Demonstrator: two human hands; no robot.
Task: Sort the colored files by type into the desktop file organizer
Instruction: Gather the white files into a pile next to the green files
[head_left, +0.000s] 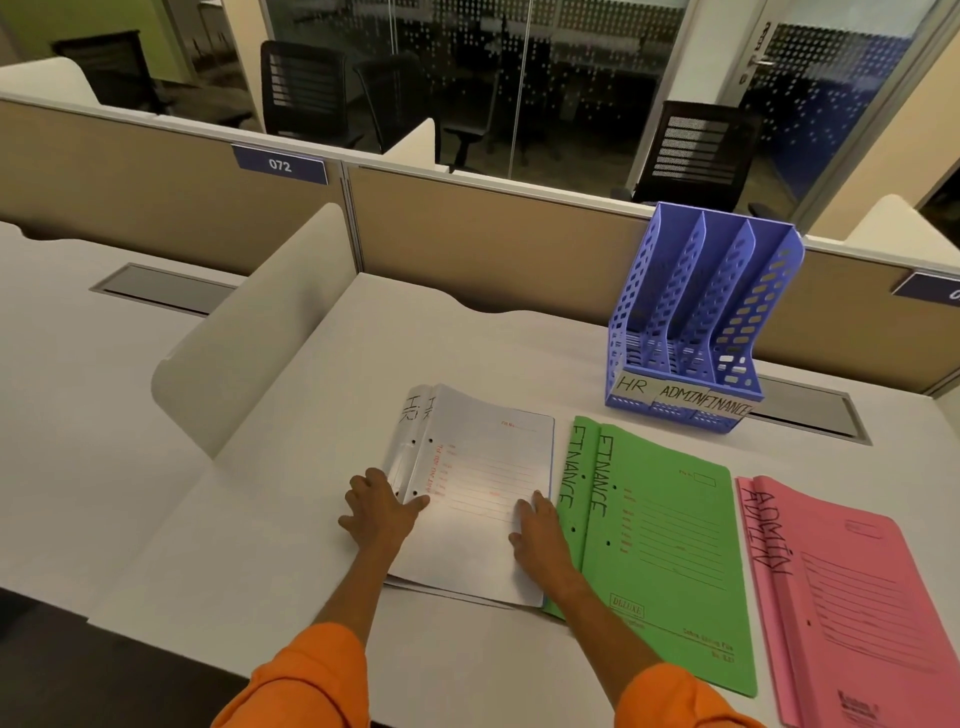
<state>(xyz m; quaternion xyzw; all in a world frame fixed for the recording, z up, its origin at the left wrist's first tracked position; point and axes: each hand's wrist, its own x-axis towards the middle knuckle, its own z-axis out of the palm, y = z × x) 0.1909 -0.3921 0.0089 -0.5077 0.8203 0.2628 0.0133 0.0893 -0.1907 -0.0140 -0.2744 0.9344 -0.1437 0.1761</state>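
Note:
A small stack of white files (483, 467) marked HR lies on the desk in front of me. My left hand (376, 512) rests on the stack's left edge with its fingers spread. My right hand (540, 538) lies flat on the stack's right side, next to the green files (660, 545) marked FINANCE. Pink files (841, 587) marked ADMIN lie at the far right. The blue desktop file organizer (696, 322) stands behind them, its three slots labelled HR, ADMIN and FINANCE. No file stands in any slot.
A beige partition wall (493, 234) runs behind the desk. A white curved divider (249, 332) stands to the left. Grey cable hatches (815, 410) are set in the desk beside the organizer. Black office chairs stand beyond the partition.

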